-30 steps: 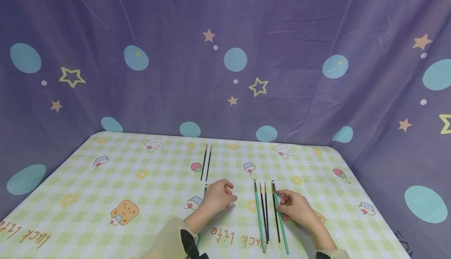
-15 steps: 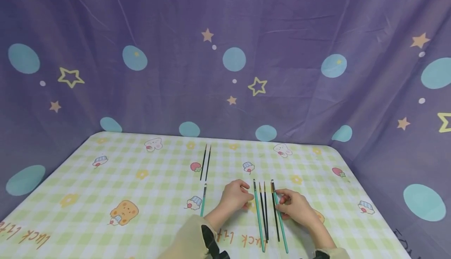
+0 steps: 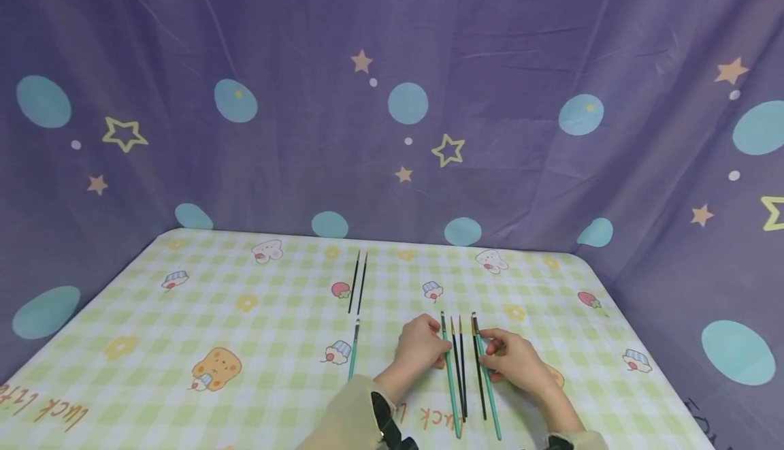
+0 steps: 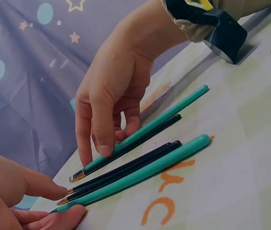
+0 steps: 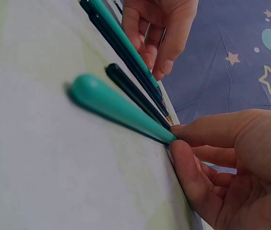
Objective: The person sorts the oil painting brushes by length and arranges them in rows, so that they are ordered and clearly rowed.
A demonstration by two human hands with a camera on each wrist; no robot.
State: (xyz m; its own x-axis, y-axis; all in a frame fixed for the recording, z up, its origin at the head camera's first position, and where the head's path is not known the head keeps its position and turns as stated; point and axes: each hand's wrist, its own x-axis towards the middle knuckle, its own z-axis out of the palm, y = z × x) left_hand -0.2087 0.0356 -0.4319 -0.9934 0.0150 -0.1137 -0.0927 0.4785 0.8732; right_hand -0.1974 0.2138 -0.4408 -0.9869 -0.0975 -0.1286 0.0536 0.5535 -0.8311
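Note:
Several teal and black paintbrushes lie side by side on the checked cloth. My left hand (image 3: 422,342) is at the left teal paintbrush (image 3: 452,389), with thumb and fingers at its bristle end. In the right wrist view, the left thumb (image 5: 168,61) stands along that brush's far side. My right hand (image 3: 516,361) pinches the right teal paintbrush (image 3: 490,395) near its metal collar, thumb and index finger meeting at it. A black paintbrush (image 3: 480,382) lies right against that one. Two more black paintbrushes (image 3: 463,375) lie between the hands. All bristle ends point away from me.
Two black paintbrushes (image 3: 363,283) lie farther back on the table (image 3: 275,327). Another teal paintbrush (image 3: 354,349) lies left of my left hand, its lower part hidden by the sleeve. A purple curtain (image 3: 392,184) hangs behind the table.
My left hand has moved right, away from the lone teal paintbrush, to the left teal brush of the group. My right hand has stayed in place.

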